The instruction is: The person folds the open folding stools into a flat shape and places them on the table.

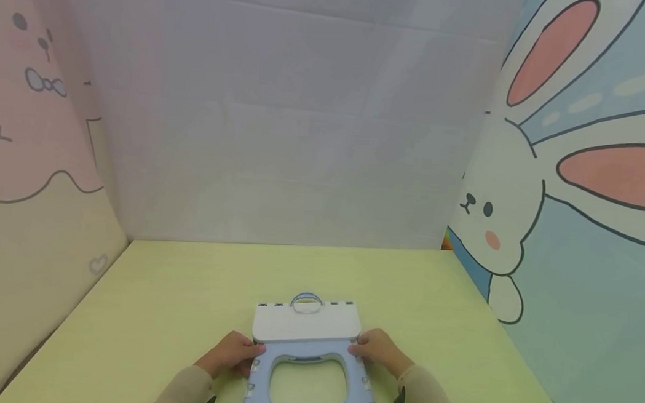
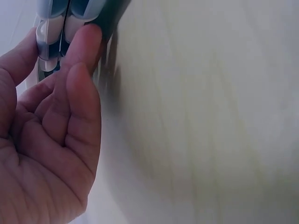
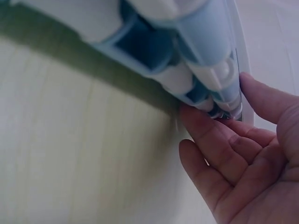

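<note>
A folding step stool (image 1: 313, 348), folded flat, lies in the lower middle of the head view. Its blue frame surrounds a large rounded opening, and a white panel (image 1: 306, 327) with a small carry handle (image 1: 307, 297) forms the far end. My left hand (image 1: 234, 351) grips the left edge, thumb on top and fingers beneath. On the opposite edge, my right hand (image 1: 379, 348) holds it the same way. Both wrist views show blue and white hinge knuckles along the stool's sides (image 2: 50, 32) (image 3: 205, 51). The stool's near end is cut off by the frame.
A pale yellow tabletop (image 1: 196, 280) spreads around the stool. Behind it stands a plain white backdrop (image 1: 282, 131). Printed panels rise at both sides, with a rabbit (image 1: 500, 194) on the right one and a pink figure (image 1: 22, 127) on the left.
</note>
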{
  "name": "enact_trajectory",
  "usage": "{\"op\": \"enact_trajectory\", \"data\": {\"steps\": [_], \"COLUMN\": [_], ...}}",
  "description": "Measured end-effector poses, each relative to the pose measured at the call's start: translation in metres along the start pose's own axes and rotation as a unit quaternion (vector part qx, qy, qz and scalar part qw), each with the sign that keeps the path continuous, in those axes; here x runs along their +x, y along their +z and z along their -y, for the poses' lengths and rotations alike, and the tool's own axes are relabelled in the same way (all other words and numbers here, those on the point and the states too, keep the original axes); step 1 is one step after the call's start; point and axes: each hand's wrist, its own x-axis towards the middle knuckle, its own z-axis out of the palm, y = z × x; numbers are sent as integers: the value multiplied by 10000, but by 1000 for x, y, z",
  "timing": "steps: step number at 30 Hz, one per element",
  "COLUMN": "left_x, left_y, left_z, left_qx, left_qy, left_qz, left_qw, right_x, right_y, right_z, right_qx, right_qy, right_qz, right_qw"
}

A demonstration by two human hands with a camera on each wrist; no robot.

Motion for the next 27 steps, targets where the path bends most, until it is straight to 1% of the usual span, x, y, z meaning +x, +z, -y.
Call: {"op": "enact_trajectory", "data": {"steps": [4, 10, 18, 27], "left_x": [1, 3, 6, 9], "left_y": [0, 4, 5, 5], "left_z": [0, -2, -3, -4], "left_qx": [25, 6, -16, 113], "left_qy": [-91, -243, -203, -357], "left_qz": [52, -63, -46, -126], "left_qw": [9999, 9997, 9998, 9992], "right_x": [-1, -4, -5, -2], "right_y": [0, 0, -2, 1], "right_z": [0, 1, 2, 2], "right_qx": [34, 37, -84, -129], "right_qy": [43, 61, 16, 90], "right_qz": [59, 18, -96, -43], "right_qw": [10000, 10000, 9999, 9999]}}
